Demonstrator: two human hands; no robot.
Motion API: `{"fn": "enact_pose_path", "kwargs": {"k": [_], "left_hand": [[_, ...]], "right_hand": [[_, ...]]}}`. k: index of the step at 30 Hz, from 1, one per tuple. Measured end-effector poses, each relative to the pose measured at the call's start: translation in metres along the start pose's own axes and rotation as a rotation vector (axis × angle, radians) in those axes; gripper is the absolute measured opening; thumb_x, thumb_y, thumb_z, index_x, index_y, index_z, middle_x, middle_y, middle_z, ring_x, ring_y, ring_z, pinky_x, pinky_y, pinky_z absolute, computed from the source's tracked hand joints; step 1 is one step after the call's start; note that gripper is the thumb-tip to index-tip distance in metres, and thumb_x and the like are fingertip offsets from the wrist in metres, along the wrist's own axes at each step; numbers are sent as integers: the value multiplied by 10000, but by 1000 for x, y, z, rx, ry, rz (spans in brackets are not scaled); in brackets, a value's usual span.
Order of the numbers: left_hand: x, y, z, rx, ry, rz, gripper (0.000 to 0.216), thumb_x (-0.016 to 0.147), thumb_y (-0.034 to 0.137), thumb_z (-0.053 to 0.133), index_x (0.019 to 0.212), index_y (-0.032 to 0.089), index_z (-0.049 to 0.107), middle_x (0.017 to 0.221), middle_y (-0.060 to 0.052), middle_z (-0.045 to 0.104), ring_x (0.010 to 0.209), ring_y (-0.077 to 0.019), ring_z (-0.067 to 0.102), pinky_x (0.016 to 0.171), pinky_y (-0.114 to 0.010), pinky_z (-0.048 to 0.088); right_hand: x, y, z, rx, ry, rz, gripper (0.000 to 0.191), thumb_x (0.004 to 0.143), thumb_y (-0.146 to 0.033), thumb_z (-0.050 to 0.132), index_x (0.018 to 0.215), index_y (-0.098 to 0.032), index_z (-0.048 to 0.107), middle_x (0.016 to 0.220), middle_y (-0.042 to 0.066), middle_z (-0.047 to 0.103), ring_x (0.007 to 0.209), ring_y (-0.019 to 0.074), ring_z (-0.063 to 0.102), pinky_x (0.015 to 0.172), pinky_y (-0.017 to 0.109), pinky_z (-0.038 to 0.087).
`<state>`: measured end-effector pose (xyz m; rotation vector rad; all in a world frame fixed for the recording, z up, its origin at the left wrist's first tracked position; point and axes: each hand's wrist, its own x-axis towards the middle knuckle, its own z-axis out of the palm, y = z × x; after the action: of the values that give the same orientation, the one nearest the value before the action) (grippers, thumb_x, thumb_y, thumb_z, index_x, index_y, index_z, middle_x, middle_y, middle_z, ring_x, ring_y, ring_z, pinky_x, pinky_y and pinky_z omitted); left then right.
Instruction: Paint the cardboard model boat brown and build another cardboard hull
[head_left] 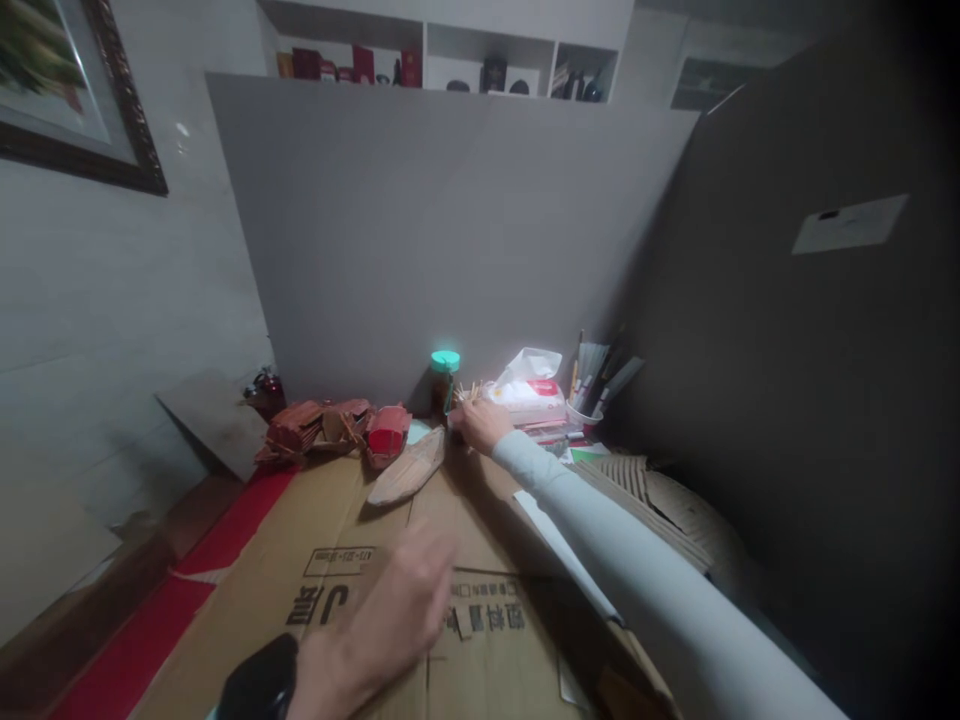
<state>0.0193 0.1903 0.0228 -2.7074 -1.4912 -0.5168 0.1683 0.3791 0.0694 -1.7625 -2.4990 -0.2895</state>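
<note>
My left hand [401, 600], with a dark watch [259, 680] at the wrist, is above the printed cardboard [337, 520], blurred. Its fingers are curled in; whatever they may hold is hidden. Stretched forward in a pale sleeve, my right hand [484, 425] has its fingers bent down at a bunch of thin pale sticks [469, 392]. What its fingertips grip cannot be made out. Just left of it lies a boat-shaped, rough wooden piece [409, 470]. Behind stands a jar with a turquoise lid [445, 362].
Reddish, box-like craft pieces [296, 428] and another with a red end [388, 432] sit at the back left. A tissue pack [529, 398] and a cup of pens and brushes [585, 415] stand back right. Corrugated cardboard scraps [675, 510] lie right. A grey panel [457, 220] rises behind.
</note>
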Motion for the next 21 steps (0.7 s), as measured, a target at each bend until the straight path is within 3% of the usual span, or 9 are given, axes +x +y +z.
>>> {"fn": "enact_pose_path", "kwargs": {"k": [2,5,9,14,18,21], "left_hand": [[3,-16,-7,41,136,-167,43,957,150,605,956,160,647,934,-14,658,898,-191,654,815,-391,563],[7,-45,-13,100,239,-347,142,963,260,626,1063,161,644,1020,-46,667,961,-222,657,855,-438,562],[9,-72,-10,97,191,-419,276,951,323,649,1181,174,626,1193,-86,646,1061,-256,644,889,-470,561],[13,-77,-5,27,82,-432,303,958,328,647,1218,173,625,1192,-85,668,1057,-254,663,916,-491,558],[16,-74,-4,-24,71,-462,281,964,359,636,1179,178,648,1204,-87,678,1070,-253,665,941,-499,548],[16,-74,-3,-68,92,-513,270,963,373,637,1144,175,661,1174,-82,689,1031,-243,677,915,-482,560]], "right_hand": [[-13,6,-8,21,14,-7,339,984,-345,641,1269,-162,609,1260,103,640,1061,245,665,888,453,573],[-37,17,-25,59,34,-20,316,988,-347,636,1246,-165,620,1232,94,653,1033,234,672,875,442,578],[-80,33,-57,112,65,-20,272,989,-347,633,1185,-159,643,1168,78,675,995,221,680,854,428,581],[-145,47,-97,213,127,-50,177,987,-317,629,1013,-147,674,956,29,693,838,174,672,778,366,562],[-199,54,-111,328,194,-85,105,943,-174,607,904,-147,701,760,13,660,676,140,597,649,280,468],[-233,60,-114,421,240,-99,119,941,-215,602,920,-160,705,708,8,638,598,131,552,570,265,424]]}}
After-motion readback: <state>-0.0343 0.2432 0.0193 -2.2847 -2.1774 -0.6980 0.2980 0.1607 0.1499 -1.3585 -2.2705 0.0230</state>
